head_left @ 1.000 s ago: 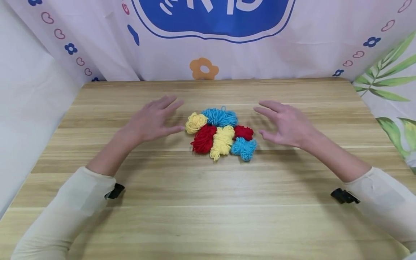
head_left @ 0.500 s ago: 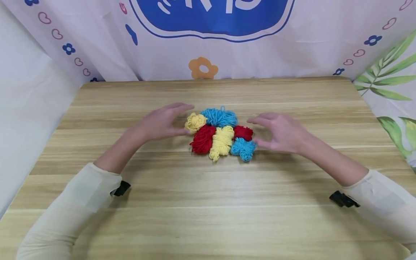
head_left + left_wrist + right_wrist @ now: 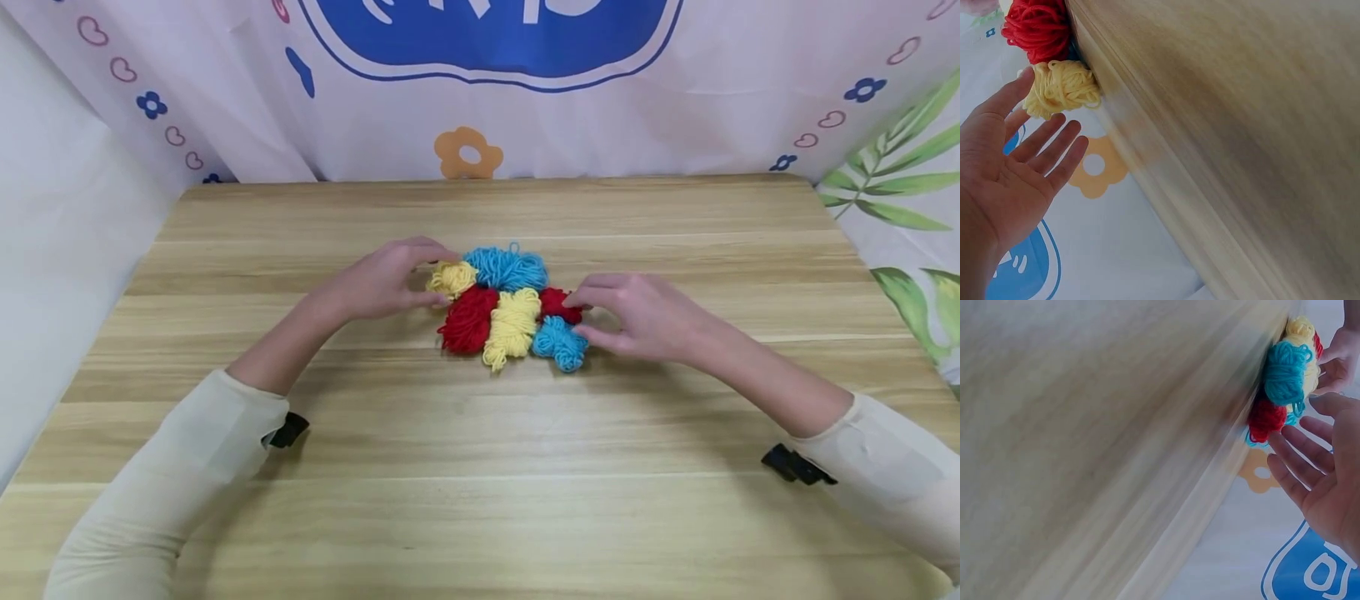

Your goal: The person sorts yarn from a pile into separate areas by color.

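Several small yarn skeins lie bunched together on the table. My left hand (image 3: 384,279) is at the small yellow skein (image 3: 450,280), thumb on the near side and fingers reaching over its far side; in the left wrist view those fingers are spread and fairly straight. At the other end, my right hand (image 3: 637,315) has its fingertips at the small red skein (image 3: 558,302) and its thumb beside the small blue skein (image 3: 561,342). Its fingers look loosely bent in the right wrist view. Between the hands lie a larger red skein (image 3: 469,322), a long yellow skein (image 3: 513,327) and a larger blue skein (image 3: 508,269).
A wood-grain table (image 3: 480,467) carries everything. Behind its far edge hangs a white printed cloth (image 3: 375,133) with a blue emblem and an orange flower. Black clips (image 3: 798,464) sit at both sleeve cuffs.
Both hands have moved inward to the skeins, left hand going right and right hand going left and slightly nearer. The skeins keep their arrangement.
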Tool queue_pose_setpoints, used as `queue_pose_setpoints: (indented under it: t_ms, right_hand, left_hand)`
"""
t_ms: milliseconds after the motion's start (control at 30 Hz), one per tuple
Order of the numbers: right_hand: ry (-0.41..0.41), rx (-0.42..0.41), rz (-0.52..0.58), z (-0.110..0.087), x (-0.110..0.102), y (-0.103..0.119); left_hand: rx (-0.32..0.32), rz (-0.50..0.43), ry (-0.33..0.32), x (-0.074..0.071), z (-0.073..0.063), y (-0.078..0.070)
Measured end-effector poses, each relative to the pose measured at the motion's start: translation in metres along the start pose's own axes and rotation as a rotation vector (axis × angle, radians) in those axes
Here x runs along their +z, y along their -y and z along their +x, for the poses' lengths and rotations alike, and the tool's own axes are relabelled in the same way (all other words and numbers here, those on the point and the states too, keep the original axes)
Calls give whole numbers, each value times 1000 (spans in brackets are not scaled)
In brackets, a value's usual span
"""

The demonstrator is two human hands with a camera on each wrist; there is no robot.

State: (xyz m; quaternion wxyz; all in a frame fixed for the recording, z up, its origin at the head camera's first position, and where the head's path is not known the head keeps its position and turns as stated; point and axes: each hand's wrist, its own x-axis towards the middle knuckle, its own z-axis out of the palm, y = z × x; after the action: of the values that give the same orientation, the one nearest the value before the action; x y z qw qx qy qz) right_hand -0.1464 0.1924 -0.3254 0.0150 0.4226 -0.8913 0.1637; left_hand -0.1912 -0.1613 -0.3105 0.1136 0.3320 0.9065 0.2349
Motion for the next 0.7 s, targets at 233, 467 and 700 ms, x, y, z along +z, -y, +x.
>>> queue_pose_setpoints:
  t_ms: [233, 467, 700]
  right_hand:
    - [-14, -13, 61, -2, 0, 1]
    - [-11, 33, 109, -2, -4, 0]
    - [-23, 37, 119, 3, -3, 1]
  left_hand:
    - [12, 23, -19, 0, 3, -2]
    - [-1, 8, -29, 1, 5, -5]
    - [-3, -3, -36, 1, 7, -5]
